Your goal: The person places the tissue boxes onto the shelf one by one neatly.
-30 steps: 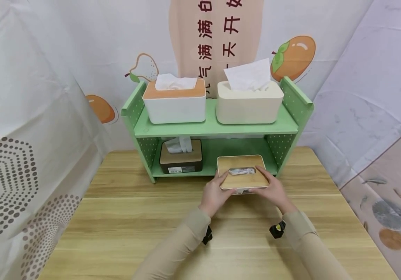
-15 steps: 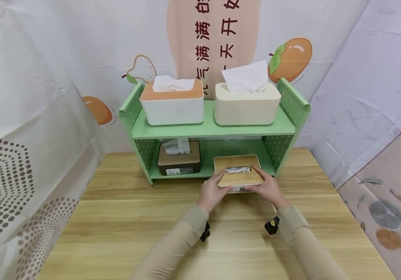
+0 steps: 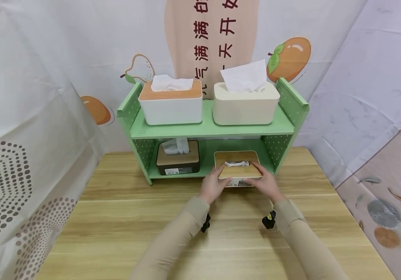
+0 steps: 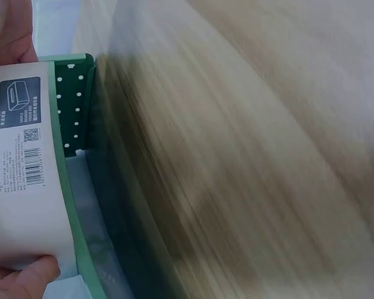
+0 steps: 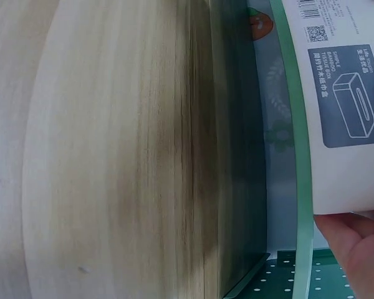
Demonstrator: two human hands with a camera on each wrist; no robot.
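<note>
A white tissue box with a bamboo lid (image 3: 239, 170) is held between both hands at the front of the green rack's lower shelf. My left hand (image 3: 211, 186) grips its left side, thumb (image 4: 40, 269) against the front face. The right hand (image 3: 267, 185) grips the opposite side the same way, and its fingers (image 5: 355, 246) show at the box's end in the right wrist view. Bunched tissue lies in the lid's slot. The printed front label (image 5: 349, 96) faces out, with the green shelf edge (image 5: 297, 124) running right along the box's lower edge.
A dark tissue box (image 3: 178, 157) stands on the lower shelf at left. On the upper shelf (image 3: 207, 124) are a white box with an orange-brown lid (image 3: 172, 111) and a cream box (image 3: 246, 111). The rack's perforated side panels flank both shelves. Wood table (image 3: 235, 241) extends in front.
Both hands have moved the bamboo-lidded tissue box slightly farther back over the lower shelf. The grip on it stays the same, and the other boxes keep their places.
</note>
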